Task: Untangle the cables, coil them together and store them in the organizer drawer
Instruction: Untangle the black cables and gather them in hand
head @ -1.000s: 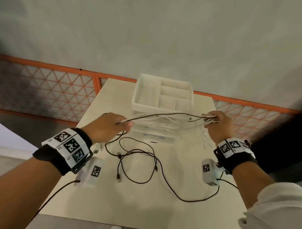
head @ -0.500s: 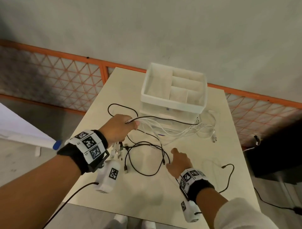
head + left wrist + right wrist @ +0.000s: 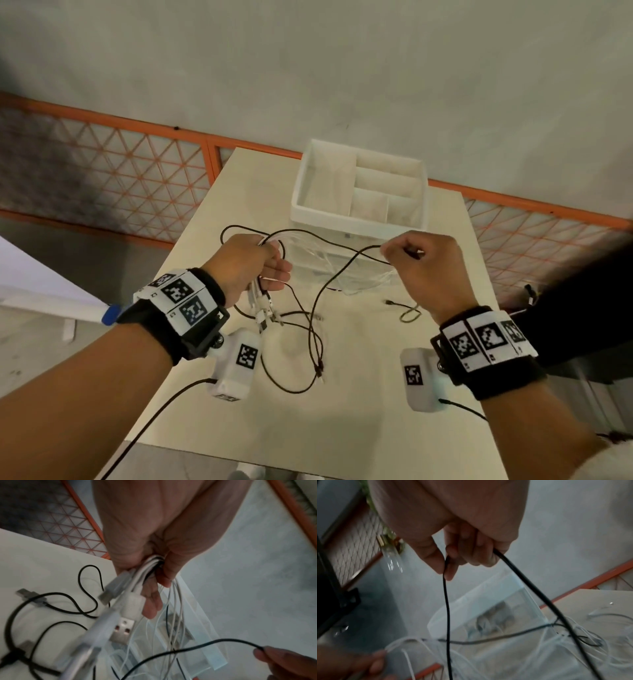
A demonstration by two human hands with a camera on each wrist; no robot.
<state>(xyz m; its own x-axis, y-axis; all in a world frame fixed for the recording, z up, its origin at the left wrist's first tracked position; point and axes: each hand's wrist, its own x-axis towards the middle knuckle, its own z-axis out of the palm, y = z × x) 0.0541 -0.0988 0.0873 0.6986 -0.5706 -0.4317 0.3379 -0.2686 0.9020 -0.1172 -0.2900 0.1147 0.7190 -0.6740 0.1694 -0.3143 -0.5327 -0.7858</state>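
Observation:
My left hand grips a bundle of white cables with one black strand in it; their USB plugs hang below the fist. My right hand is raised in front of the organizer and pinches a black cable that runs from it toward the left hand and down to the table. In the right wrist view the black cable passes between curled fingers. More black cable lies looped on the table. The white organizer, with clear drawers below, stands behind both hands.
The beige table ends near the bottom of the head view. A short cable end lies at the right. An orange mesh fence runs behind the table on both sides. The organizer's top tray has several compartments.
My right hand rose from the table surface and now pinches a black cable up in front of the organizer. The left hand kept its hold on the bundle.

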